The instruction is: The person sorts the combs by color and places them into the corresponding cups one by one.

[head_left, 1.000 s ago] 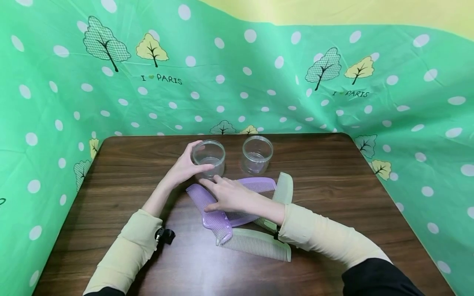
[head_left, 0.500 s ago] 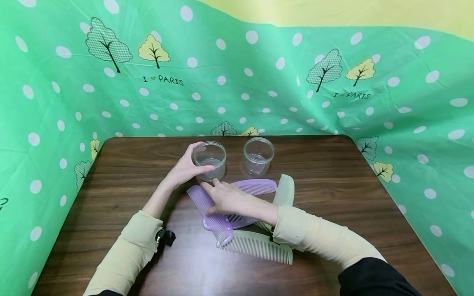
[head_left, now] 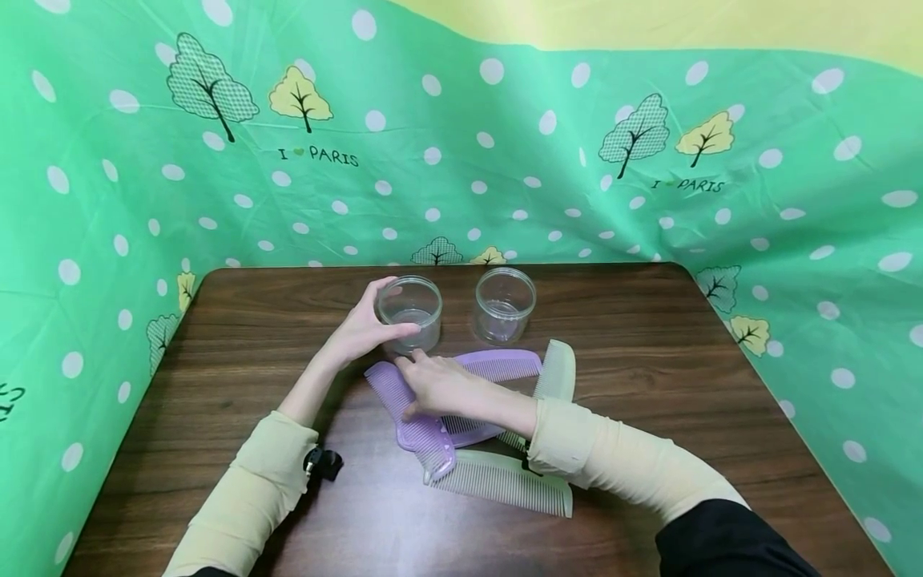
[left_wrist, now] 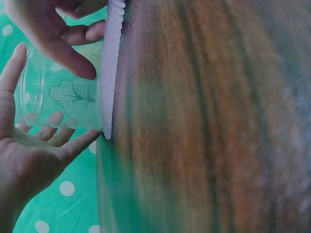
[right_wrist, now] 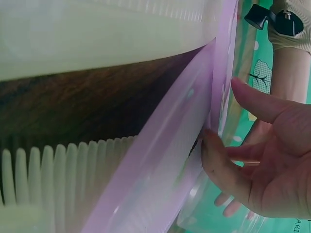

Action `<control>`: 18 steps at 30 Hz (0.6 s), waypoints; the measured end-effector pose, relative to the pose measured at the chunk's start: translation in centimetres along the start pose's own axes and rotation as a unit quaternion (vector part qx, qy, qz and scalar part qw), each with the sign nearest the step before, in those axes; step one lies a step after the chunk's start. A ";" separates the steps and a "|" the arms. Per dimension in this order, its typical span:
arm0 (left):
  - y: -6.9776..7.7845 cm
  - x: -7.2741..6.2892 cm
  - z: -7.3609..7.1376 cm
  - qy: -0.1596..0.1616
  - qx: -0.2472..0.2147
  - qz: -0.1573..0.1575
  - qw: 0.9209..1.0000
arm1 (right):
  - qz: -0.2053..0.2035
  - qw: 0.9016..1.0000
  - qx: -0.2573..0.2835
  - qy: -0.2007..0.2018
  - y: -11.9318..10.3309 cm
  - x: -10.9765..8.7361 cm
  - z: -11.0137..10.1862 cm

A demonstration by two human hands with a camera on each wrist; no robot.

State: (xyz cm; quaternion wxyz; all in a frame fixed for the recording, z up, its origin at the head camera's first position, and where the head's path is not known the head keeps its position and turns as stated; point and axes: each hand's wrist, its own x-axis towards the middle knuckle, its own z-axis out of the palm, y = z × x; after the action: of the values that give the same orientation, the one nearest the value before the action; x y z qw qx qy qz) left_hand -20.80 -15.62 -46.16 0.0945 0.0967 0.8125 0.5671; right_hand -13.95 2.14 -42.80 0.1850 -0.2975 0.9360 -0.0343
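In the head view, the left hand [head_left: 360, 328] is clamped on a clear, round, open-topped jar [head_left: 421, 316], thumb around the near side. A matching clear round jar [head_left: 505, 308] stands upright just to its right. In front of the 2 jars, a heap of combs lies on the dark brown wood-grain table [head_left: 259, 344]. A light purple plastic comb [head_left: 389, 393] lies slantwise at the left of the heap, its lower end over the left end of a pale green plastic comb [head_left: 505, 485]. Behind lies a curved purple plastic comb [head_left: 508, 362], and to its right a long pale green comb [head_left: 557, 373]. The right hand [head_left: 443, 385] reaches across the heap, thumb and fingers apart; hand and forearm hide stretches of the combs beneath. A green polka-dot cloth [head_left: 461, 152] surrounds the table.

In the left wrist view, the left hand's fingers show through the jar's wall. The right hand, cut off at the top, stands in front of part of the jar; its fingertips reach a purple comb seen edge-on.

In the right wrist view, purple and pale green combs crowd the foreground, blurred and cut off. The right hand's fingertips are at the purple edges; whether they pinch a comb I cannot tell.
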 end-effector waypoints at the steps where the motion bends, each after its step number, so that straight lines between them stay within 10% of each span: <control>1: 0.0 0.0 0.0 0.001 0.002 0.000 1.000 | 0.000 1.000 0.001 -0.001 0.0 0.1 0.0; 18: 0.4 -0.2 0.2 0.002 -0.002 -0.005 1.000 | 0.009 0.999 0.040 -0.013 -0.1 0.2 -0.1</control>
State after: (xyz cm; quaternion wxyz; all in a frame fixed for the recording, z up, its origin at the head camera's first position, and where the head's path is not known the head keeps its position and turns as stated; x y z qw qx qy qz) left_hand -20.50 -15.39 -45.79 0.0954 0.0917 0.8121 0.5683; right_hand -14.12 1.95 -42.73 0.2095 -0.2822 0.9338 -0.0666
